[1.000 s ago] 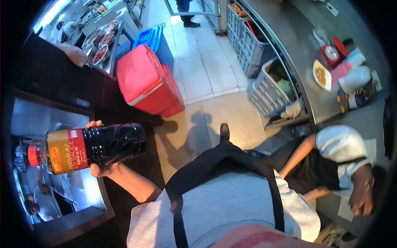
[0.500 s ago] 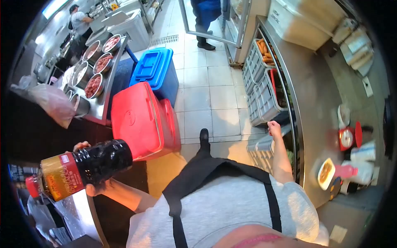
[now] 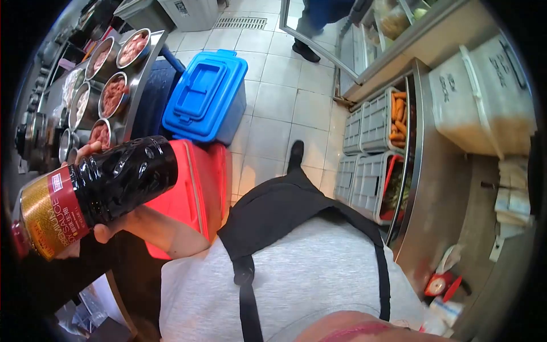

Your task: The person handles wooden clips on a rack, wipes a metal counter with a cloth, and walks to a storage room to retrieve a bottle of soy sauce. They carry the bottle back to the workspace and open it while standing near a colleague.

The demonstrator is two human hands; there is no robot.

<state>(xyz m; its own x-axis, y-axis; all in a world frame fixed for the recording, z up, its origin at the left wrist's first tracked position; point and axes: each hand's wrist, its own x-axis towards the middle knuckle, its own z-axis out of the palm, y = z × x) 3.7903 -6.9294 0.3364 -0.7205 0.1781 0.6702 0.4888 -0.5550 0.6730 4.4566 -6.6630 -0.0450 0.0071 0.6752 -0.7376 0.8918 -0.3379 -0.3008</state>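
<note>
A large dark soy sauce bottle [image 3: 122, 179] with a red and gold label lies tilted across the left side of the head view, its red cap towards the lower left. My left hand [image 3: 109, 229] is wrapped round it from beneath; fingertips show above the bottle and the thumb below, while the palm is hidden. My right hand is out of the picture. Just beyond the bottle, steel bowls of raw meat [image 3: 114, 96] stand on a metal table [image 3: 137, 85]. Part of a red cooler box [image 3: 191, 196] shows behind my left forearm.
A blue lidded bin [image 3: 208, 97] stands ahead on the tiled floor [image 3: 273, 105]. Along the right, grey crates [image 3: 379, 122] hold carrots and greens beneath a steel counter [image 3: 439, 188] with a white box [image 3: 478, 102]. An open glass door [image 3: 319, 45] and another person's shoe [image 3: 306, 51] are ahead.
I have moved forward, so the meat bowls and blue bin appear nearer. The bottle stays in my left hand. My right hand has left the view.
</note>
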